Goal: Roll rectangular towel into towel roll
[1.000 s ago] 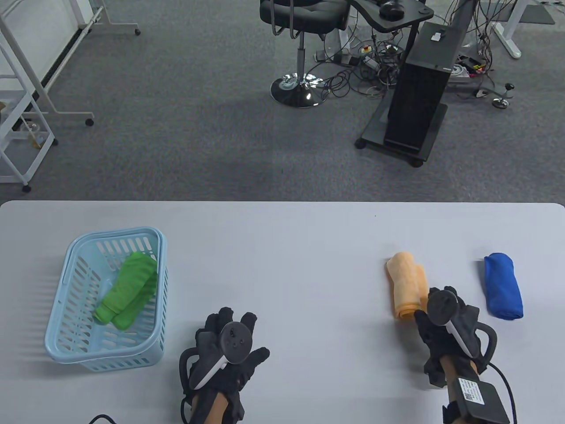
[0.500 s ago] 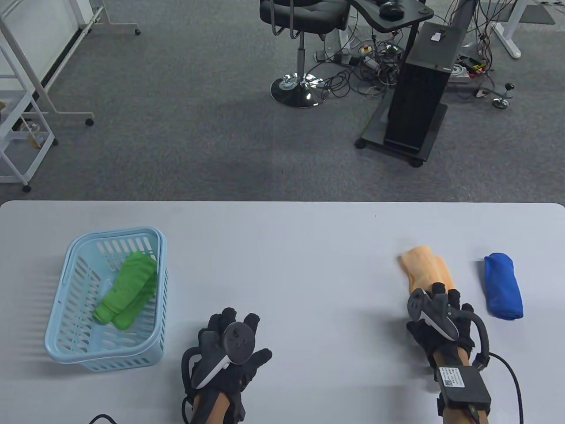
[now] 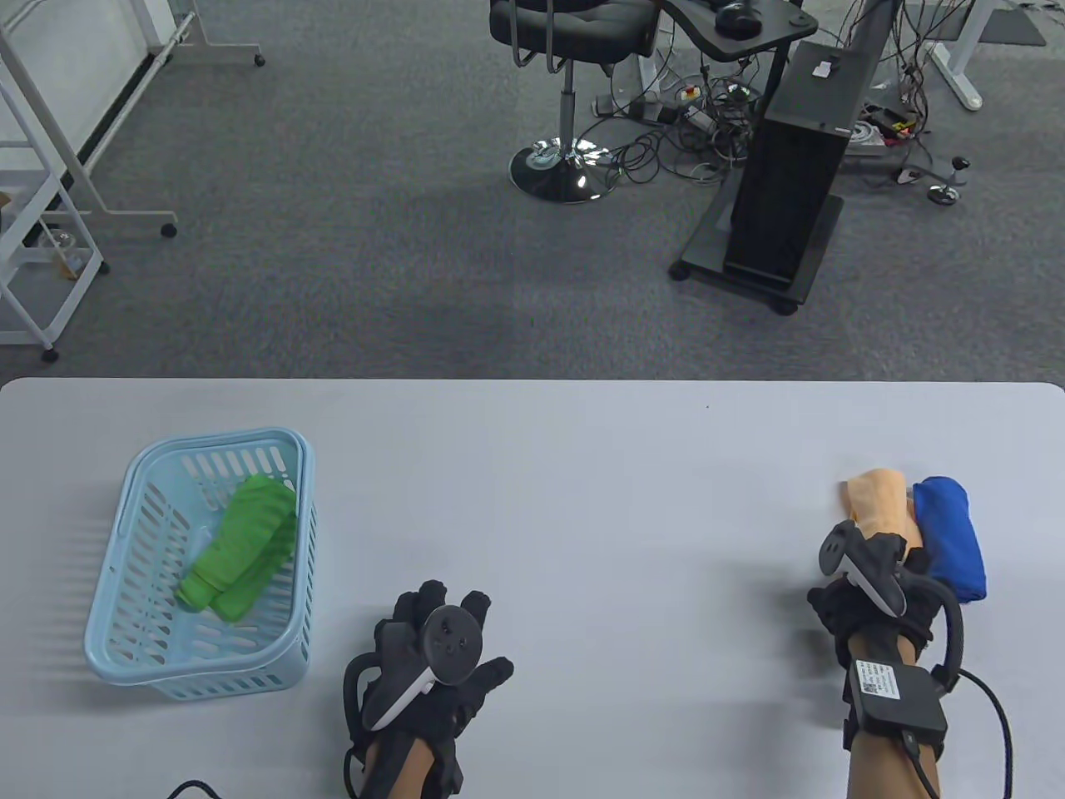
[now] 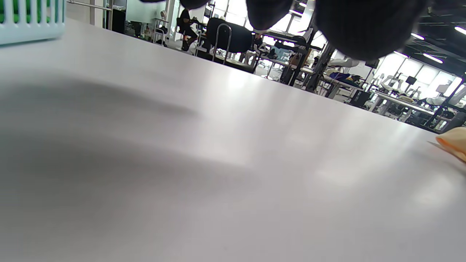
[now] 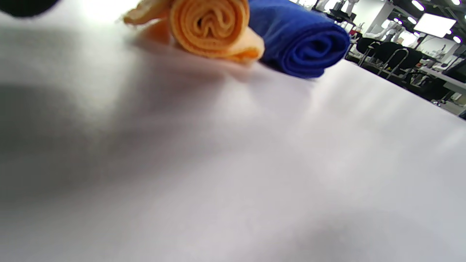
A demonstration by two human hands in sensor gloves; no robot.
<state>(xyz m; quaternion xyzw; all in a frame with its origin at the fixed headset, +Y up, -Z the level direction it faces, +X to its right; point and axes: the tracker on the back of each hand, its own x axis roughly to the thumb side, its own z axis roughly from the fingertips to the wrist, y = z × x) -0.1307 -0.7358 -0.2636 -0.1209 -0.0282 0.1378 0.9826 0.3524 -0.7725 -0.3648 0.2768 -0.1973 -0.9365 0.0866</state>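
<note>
1. Gripping the rolled orange cloth towel [image 3: 875, 498] at its near end, the right hand [image 3: 874, 583] is clamped on it.
2. Touching its right side lies a rolled blue towel [image 3: 948, 533], far right on the white counter [image 3: 582, 499].
3. The left hand [image 3: 433, 657] rests spread, fingers apart.

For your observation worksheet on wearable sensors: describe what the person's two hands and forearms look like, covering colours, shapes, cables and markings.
Both the left hand and the right hand wear black sensor gloves. Each carries a dark tracker with a round disc head and a white-edged handle, ringed by a black loop. The forearms are bare. The right wrist bears a black box with a white printed label, and a black cable trails from it.
</note>
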